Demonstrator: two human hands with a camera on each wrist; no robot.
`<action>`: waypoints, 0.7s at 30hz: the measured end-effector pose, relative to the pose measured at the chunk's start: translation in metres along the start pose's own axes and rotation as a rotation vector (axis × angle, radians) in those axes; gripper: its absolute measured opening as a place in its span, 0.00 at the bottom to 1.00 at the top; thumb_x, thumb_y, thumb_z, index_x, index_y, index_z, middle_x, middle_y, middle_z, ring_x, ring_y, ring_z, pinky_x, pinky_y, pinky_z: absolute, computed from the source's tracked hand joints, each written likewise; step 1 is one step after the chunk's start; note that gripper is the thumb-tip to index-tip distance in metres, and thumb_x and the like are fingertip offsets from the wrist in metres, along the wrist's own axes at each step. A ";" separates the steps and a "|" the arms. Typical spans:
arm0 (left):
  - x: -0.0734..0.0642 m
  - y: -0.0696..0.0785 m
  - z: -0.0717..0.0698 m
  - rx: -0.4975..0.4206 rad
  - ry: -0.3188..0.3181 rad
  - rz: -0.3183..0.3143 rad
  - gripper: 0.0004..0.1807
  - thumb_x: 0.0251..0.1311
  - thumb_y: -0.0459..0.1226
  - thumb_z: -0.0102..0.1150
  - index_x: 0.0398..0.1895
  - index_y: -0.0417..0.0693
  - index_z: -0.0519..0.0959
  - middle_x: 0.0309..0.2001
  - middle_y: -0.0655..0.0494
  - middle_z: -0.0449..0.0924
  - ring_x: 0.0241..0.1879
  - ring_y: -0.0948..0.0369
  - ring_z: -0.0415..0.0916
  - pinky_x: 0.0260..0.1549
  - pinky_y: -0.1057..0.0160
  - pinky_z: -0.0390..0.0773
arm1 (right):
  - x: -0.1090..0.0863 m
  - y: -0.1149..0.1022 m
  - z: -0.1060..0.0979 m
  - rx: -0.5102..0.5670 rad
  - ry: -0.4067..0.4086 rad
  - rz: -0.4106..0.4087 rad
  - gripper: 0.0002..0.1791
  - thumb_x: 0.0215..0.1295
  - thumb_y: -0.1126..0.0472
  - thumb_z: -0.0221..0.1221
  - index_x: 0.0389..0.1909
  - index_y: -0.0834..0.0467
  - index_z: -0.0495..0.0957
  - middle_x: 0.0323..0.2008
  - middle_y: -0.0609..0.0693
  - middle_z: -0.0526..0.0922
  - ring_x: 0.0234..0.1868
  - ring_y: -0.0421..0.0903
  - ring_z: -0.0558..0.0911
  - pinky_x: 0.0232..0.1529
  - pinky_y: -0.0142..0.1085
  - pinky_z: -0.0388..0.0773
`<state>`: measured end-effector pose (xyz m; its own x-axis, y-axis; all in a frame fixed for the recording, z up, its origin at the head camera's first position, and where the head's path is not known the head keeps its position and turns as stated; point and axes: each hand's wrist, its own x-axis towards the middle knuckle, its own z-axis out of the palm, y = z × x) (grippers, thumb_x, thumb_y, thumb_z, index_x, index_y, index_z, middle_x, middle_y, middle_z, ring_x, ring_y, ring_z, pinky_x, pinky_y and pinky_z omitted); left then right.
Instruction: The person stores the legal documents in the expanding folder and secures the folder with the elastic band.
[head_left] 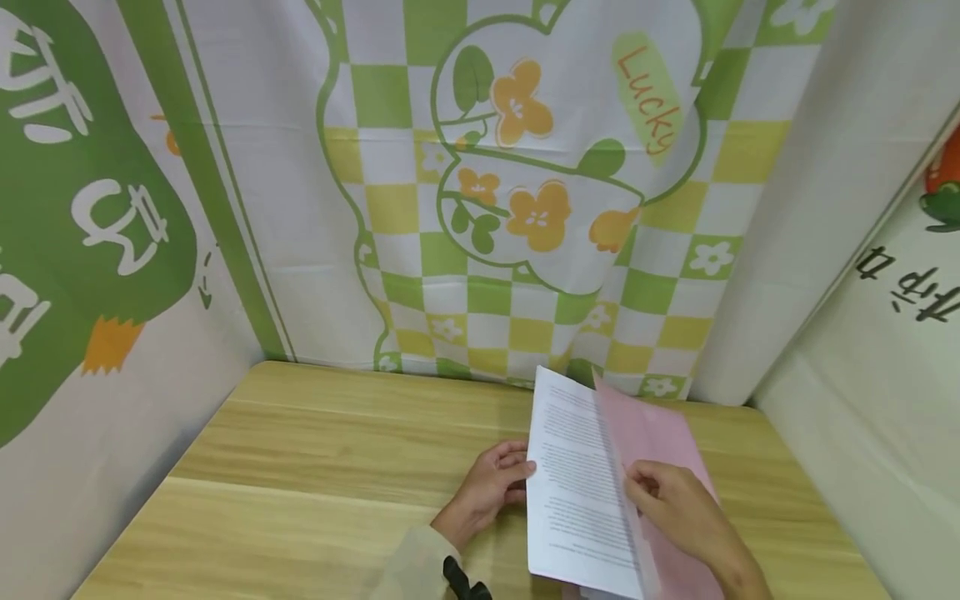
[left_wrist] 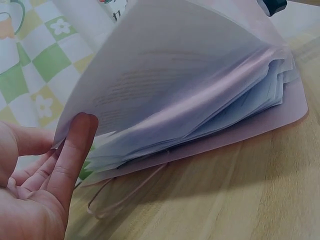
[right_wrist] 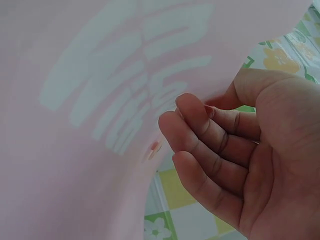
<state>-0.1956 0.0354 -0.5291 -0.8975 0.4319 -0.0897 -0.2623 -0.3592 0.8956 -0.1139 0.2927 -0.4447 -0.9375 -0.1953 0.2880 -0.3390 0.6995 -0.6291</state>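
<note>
A pink folder (head_left: 671, 433) stands partly open at the right of the table, with a white printed page (head_left: 573, 483) raised at its left. My left hand (head_left: 487, 487) pinches the page's left edge between thumb and fingers. In the left wrist view, more sheets (left_wrist: 250, 95) lie layered under the lifted page (left_wrist: 120, 80), above the pink back cover (left_wrist: 295, 107). My right hand (head_left: 678, 508) holds the edge of the pink cover near the page. From the right wrist, its curled fingers (right_wrist: 200, 175) show at the rim of the glossy pink cover (right_wrist: 75, 165).
A thin cord loop (left_wrist: 100, 212) hangs from the folder onto the wooden table (head_left: 315, 467). Behind the table hangs a green and yellow checked curtain (head_left: 517, 275), close to the folder's top. Printed cloth panels (head_left: 862, 417) stand at both sides. A black strap (head_left: 465, 581) shows by the left sleeve.
</note>
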 end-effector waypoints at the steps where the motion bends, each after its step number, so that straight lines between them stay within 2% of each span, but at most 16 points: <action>1: 0.000 0.000 0.001 0.002 -0.001 0.004 0.20 0.68 0.25 0.59 0.62 0.30 0.73 0.42 0.49 0.83 0.33 0.60 0.82 0.31 0.65 0.83 | 0.001 -0.001 0.000 0.005 -0.008 0.009 0.14 0.70 0.68 0.60 0.26 0.50 0.78 0.18 0.34 0.74 0.21 0.34 0.74 0.23 0.32 0.71; 10: 0.003 -0.003 0.007 -0.008 -0.009 0.005 0.19 0.67 0.24 0.59 0.60 0.29 0.73 0.41 0.49 0.82 0.31 0.60 0.82 0.30 0.66 0.83 | 0.002 -0.006 0.004 0.004 -0.037 0.056 0.10 0.71 0.66 0.61 0.29 0.52 0.81 0.20 0.36 0.78 0.24 0.35 0.76 0.26 0.33 0.74; 21: 0.003 -0.004 0.009 -0.002 -0.001 0.000 0.18 0.67 0.24 0.59 0.59 0.31 0.74 0.41 0.49 0.83 0.33 0.60 0.82 0.31 0.66 0.83 | 0.004 -0.011 0.010 0.011 -0.026 0.015 0.11 0.71 0.68 0.60 0.28 0.52 0.79 0.21 0.36 0.78 0.23 0.34 0.76 0.24 0.32 0.74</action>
<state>-0.1946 0.0455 -0.5287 -0.8970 0.4329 -0.0891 -0.2629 -0.3607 0.8949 -0.1152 0.2776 -0.4437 -0.9442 -0.2026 0.2596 -0.3254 0.6949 -0.6413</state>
